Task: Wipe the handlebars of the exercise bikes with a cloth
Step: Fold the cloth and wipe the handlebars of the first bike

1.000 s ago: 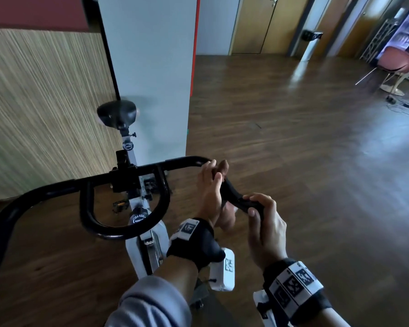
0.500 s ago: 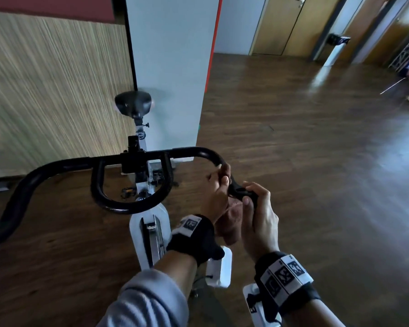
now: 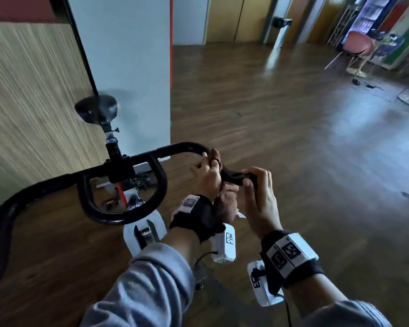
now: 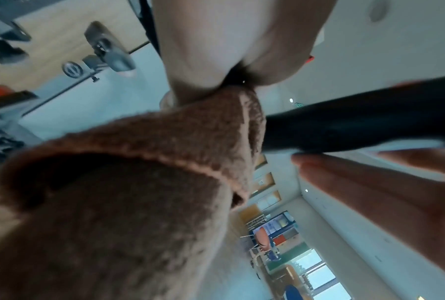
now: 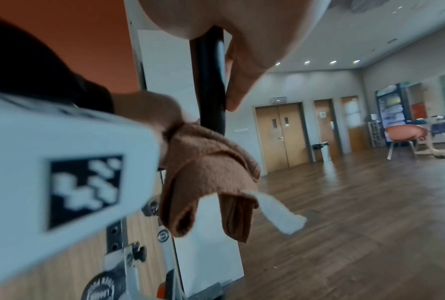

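My left hand (image 3: 207,175) was clenched round the brown cloth (image 3: 226,204), wrapping it about the right-hand end of the black handlebar (image 3: 128,159) so that the fabric, not my skin, rubbed the grip. I judged that a full wrap was chosen because it wipes the bar all the way round in one pass. The loose remainder of the cloth hung below my fist, with a pale tag dangling from it in the right wrist view.

My right hand (image 3: 257,197) gripped the very tip of that same bar, just beside the cloth, fingers curled over the top and thumb underneath. I took this as bracing: it steadied the bar end so the wiping hand could press and twist without the bar shifting.

Outward from there, the handlebar curved away to the centre clamp, with an inner loop below it and the far-left end sweeping toward me, not yet covered by the cloth. Beyond stood the black saddle (image 3: 96,112) on its post, the bike's white frame (image 3: 147,230) beneath, and the wooden floor (image 3: 293,138) all round.
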